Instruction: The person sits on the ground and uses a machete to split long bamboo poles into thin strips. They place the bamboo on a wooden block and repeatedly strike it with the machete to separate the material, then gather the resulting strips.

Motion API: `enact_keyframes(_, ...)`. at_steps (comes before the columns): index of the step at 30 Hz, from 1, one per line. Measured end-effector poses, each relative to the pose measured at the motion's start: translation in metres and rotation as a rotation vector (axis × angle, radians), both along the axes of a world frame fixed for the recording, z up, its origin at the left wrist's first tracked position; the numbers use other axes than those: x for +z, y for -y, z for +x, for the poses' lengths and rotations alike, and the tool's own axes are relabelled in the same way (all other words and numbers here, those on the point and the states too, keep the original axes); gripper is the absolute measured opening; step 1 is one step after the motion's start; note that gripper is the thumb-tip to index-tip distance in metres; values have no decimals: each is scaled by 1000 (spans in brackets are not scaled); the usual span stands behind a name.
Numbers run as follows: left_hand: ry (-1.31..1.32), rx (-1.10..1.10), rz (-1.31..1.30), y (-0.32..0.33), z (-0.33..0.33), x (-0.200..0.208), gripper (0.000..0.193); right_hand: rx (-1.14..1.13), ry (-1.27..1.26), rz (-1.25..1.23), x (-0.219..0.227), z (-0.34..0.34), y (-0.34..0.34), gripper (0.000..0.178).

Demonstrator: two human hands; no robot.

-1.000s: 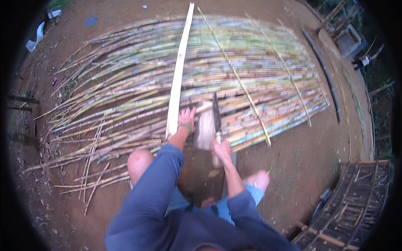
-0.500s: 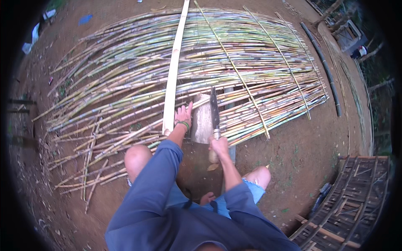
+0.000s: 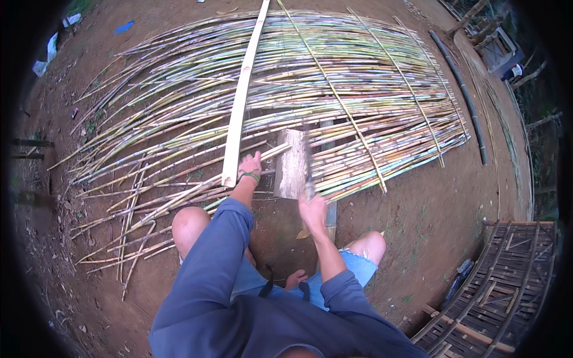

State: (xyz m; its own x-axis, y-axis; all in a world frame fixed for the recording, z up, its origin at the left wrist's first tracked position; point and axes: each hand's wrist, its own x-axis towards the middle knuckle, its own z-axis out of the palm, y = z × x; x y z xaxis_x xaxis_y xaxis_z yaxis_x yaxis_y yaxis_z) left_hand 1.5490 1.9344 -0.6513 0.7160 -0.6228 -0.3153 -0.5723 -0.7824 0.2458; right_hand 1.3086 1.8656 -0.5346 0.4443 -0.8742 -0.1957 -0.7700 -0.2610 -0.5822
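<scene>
The right hand [image 3: 313,209] grips a long, dark-bladed knife [image 3: 309,173] by a pale rectangular wooden block [image 3: 290,170]; the left hand [image 3: 249,167] — finger grip unclear — is at a thin tan bamboo cane [image 3: 277,150] resting there. A loose hold could let the blade glance.

A wooden block [image 3: 290,173] stands between the hands [image 3: 249,166].

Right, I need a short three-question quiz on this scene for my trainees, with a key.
1. Which hand grips the knife?
2. True or false: the wooden block lies to the right of the wide pale strip.
3. The left hand is: (a) left of the block, (b) right of the block, (c) on the knife.

Key: 1. The right hand. 2. True. 3. a.
</scene>
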Motion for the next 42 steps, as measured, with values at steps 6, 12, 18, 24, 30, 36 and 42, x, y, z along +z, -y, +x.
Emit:
enact_keyframes(6, 85, 15, 90, -80, 32, 7, 34, -109, 169, 642, 49, -44, -25, 32)
enact_keyframes(12, 194, 88, -3, -123, 92, 62, 30, -61, 244, 571, 56, -112, -55, 26)
enact_keyframes(18, 522, 257, -260, -189, 182, 122, 24, 218, 104, 296, 30, -125, -86, 31)
enact_keyframes(24, 749, 363, -126, -198, 236, 248, 16, 349, -81, 353, 16, -115, -94, 38)
enact_keyframes(30, 801, 375, -117, -222, 264, 279, 35, 343, -54, 276, 16, -119, -90, 34)
enact_keyframes(36, 704, 375, -91, -252, 210, 258, 45, 0, 361, 117, 50, -130, -76, 30)
enact_keyframes(42, 576, 322, -18, -287, 165, 174, 48, -554, 462, -180, 36, -147, 5, 38)
